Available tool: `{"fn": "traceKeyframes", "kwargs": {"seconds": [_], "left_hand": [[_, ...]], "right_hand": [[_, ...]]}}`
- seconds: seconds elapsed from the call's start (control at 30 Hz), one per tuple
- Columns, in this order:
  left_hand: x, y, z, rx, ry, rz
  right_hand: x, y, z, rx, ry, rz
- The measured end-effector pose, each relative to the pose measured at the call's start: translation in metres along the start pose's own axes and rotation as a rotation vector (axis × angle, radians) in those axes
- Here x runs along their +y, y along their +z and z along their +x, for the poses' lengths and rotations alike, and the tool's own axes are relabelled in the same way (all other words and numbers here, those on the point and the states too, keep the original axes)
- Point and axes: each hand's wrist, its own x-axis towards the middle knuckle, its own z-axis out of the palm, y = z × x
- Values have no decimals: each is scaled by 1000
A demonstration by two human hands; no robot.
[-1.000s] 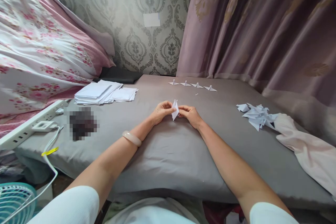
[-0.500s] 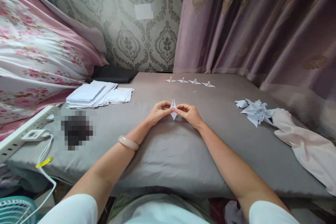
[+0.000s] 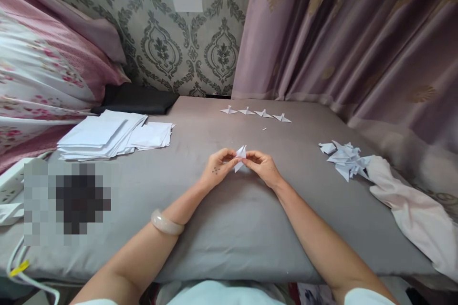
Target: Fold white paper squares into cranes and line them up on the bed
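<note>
Between my two hands is a small white folded paper crane (image 3: 240,158), tilted, its pointed tips up and down. My left hand (image 3: 219,167) pinches its left side with thumb and fingers; a pale bangle (image 3: 166,223) sits on that forearm. My right hand (image 3: 264,167) pinches the right side in the same way. The fingertips cover part of the folds. Beyond the hands, several finished-looking paper cranes (image 3: 264,113) with spread wings stand in a row on the grey cloth.
Stacked white paper sheets (image 3: 93,131) and smaller squares (image 3: 152,134) lie on the left. At the right is a heap of folded paper pieces (image 3: 347,158) beside a pale cloth (image 3: 404,205). A white power strip (image 3: 14,178) and cable (image 3: 36,286) lie at the left edge.
The paper crane has turned from upright to slanting in my fingers, and both hands appear slightly lower. The whole view has shifted a little.
</note>
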Motion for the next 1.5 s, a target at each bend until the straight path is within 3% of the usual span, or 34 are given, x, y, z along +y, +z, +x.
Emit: {"fn": "traceKeyframes", "kwargs": {"seconds": [0.27, 0.43, 0.63, 1.03, 1.3, 1.5], "left_hand": [[2, -6, 7, 90, -143, -248], [5, -10, 9, 79, -213, -397], [7, -9, 10, 83, -275, -516], [9, -6, 8, 35, -294, -520], [7, -3, 8, 68, -262, -531], [7, -3, 7, 60, -287, -533]], "right_hand": [[-18, 4, 2, 22, 36, -111], [-30, 19, -3, 118, 62, -159], [-28, 36, -9, 292, -81, -270], [-26, 43, -20, 401, -267, -484], [-24, 45, -24, 437, -114, -324], [-25, 44, -25, 450, -212, -345]]}}
